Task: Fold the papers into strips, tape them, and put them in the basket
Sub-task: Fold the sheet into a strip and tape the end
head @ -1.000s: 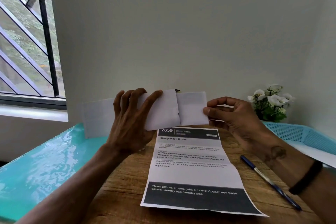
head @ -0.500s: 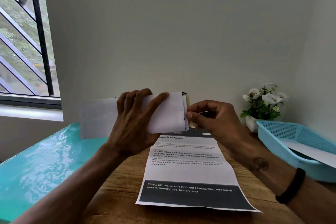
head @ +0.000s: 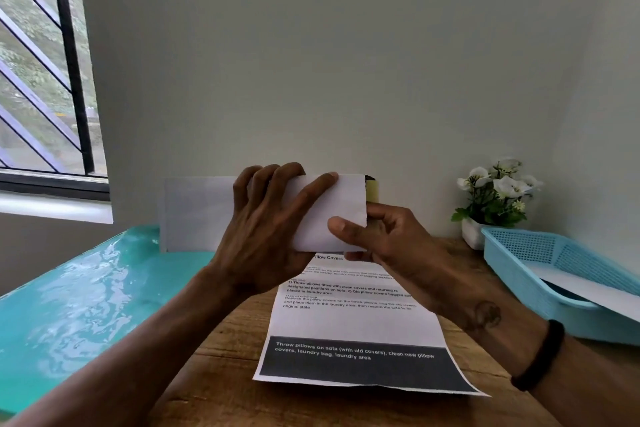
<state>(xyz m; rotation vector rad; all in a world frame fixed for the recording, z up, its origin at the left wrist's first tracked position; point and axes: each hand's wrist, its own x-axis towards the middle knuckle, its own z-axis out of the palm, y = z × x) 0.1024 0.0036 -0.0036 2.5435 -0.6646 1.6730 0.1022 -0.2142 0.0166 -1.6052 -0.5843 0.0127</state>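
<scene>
wooden bench (head: 221,388) under me, a glossy teal surface (head: 76,291) along its left edge, window with dark bars (head: 45,73) beyond that. pale wall ahead.

blue mesh basket (head: 519,264) at the right end of the bench, one white sheet (head: 588,291) already lying in it. small pot of white flowers (head: 495,194) just behind the basket's far corner.

printed sheet (head: 353,326) flat on the bench in front of me, unfolded, dark band along its near edge.

folded paper strip (head: 197,215) held up above the printed sheet, off the bench, long edge level. its left part sticks out free; the right part is doubled over.

my left hand (head: 266,232) grips the strip mid-length, fingers curled over the top edge, index laid along the face. my right hand (head: 384,236) pinches the right end, thumb on the front, fingers behind.

something yellowish with a dark top (head: 372,189) shows just behind the strip's right end; possibly the tape, cannot tell.

step in hand, as i judge it: folding, pressing the crease at the right end. next calls for keeping the layers lined up while one hand lets go to fetch tape, then the basket, within reach at my right.
</scene>
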